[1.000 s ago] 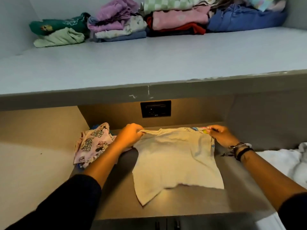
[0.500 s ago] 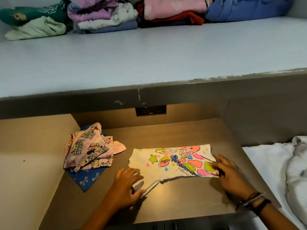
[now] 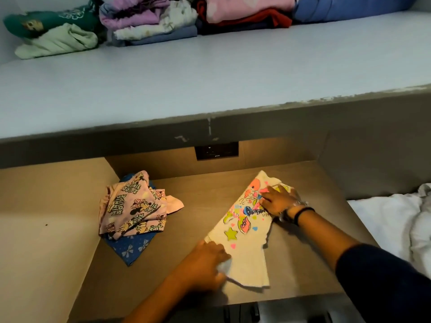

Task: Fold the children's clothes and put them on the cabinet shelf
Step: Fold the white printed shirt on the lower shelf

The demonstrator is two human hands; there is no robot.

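Note:
A cream children's shirt (image 3: pixel 245 229) with a bright neon print lies folded on the brown lower surface (image 3: pixel 198 287), turned diagonally. My left hand (image 3: pixel 205 262) grips its near left edge. My right hand (image 3: pixel 277 201), with bracelets at the wrist, presses flat on its far end. The grey cabinet shelf (image 3: pixel 186 89) above carries folded clothes along its back: a green pile (image 3: pixel 53 33), a purple and white pile (image 3: pixel 149 22), a pink and red pile (image 3: pixel 247 12) and blue garments (image 3: pixel 345 8).
A pink Minnie Mouse garment (image 3: pixel 133 208) lies crumpled over a blue bow-print piece (image 3: pixel 130 248) at the left of the lower surface. A black socket panel (image 3: pixel 217 150) sits on the back wall. White bedding (image 3: pixel 396 220) lies at the right.
The shirt went from hanging by its top edge to lying print-up, then was turned diagonally. My right hand moved to its far end; my left took its near edge.

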